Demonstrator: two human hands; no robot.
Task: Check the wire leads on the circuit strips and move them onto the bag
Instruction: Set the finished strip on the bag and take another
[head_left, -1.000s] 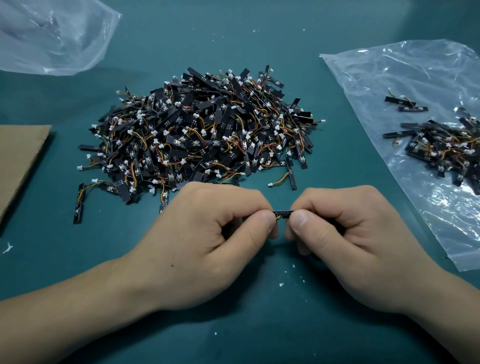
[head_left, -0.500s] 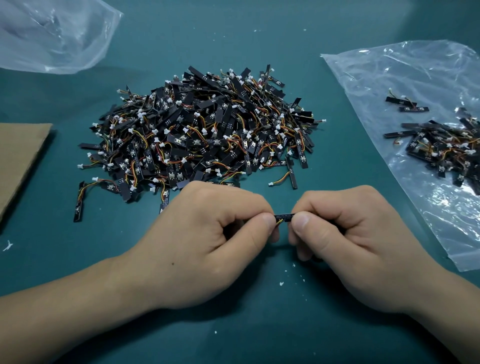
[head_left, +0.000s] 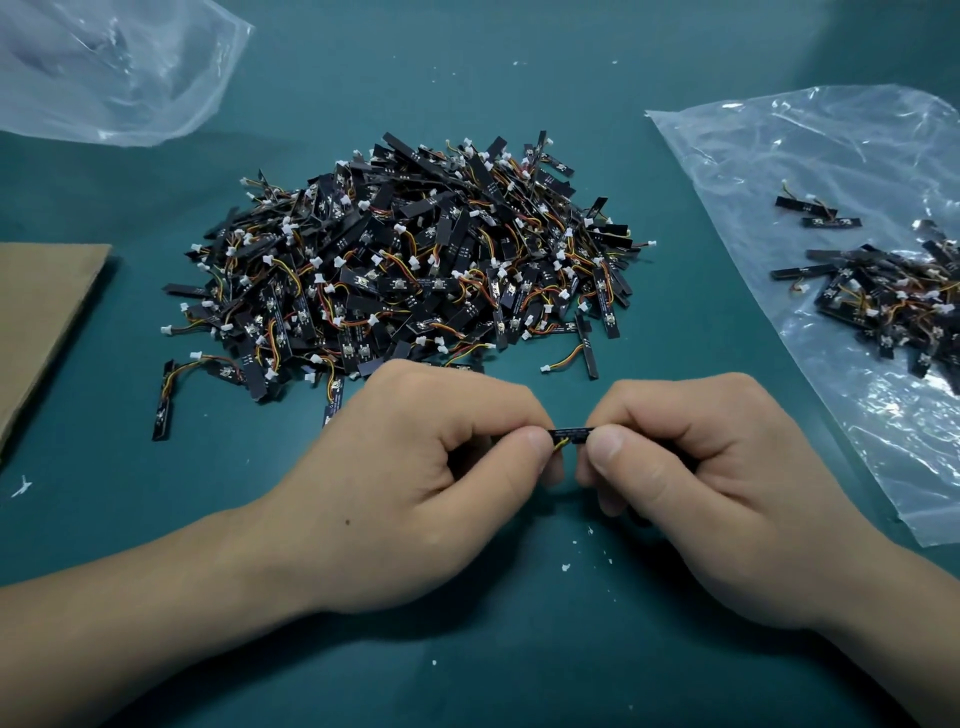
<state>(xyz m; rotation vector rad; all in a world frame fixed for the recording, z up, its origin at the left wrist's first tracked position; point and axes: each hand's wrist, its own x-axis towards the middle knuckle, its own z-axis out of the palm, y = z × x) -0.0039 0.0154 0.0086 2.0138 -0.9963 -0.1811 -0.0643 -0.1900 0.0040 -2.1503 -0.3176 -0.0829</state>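
A small black circuit strip (head_left: 571, 434) with a yellow-orange wire lead is held between both hands near the table's front. My left hand (head_left: 415, 478) pinches the wire end with thumb and forefinger. My right hand (head_left: 701, 478) pinches the strip's other end, most of which is hidden in its fingers. A big pile of black strips (head_left: 405, 270) with wires and white connectors lies behind the hands. A clear plastic bag (head_left: 831, 156) lies flat at the right, with a smaller heap of strips (head_left: 883, 296) on it.
A second crumpled clear bag (head_left: 104, 67) lies at the back left. A brown cardboard sheet (head_left: 36, 312) lies at the left edge. White scraps (head_left: 566, 567) dot the teal mat (head_left: 467, 675) near the hands.
The hands have drawn slightly apart, so more of the strip and its yellow wire shows between the thumbs. Both piles are unchanged.
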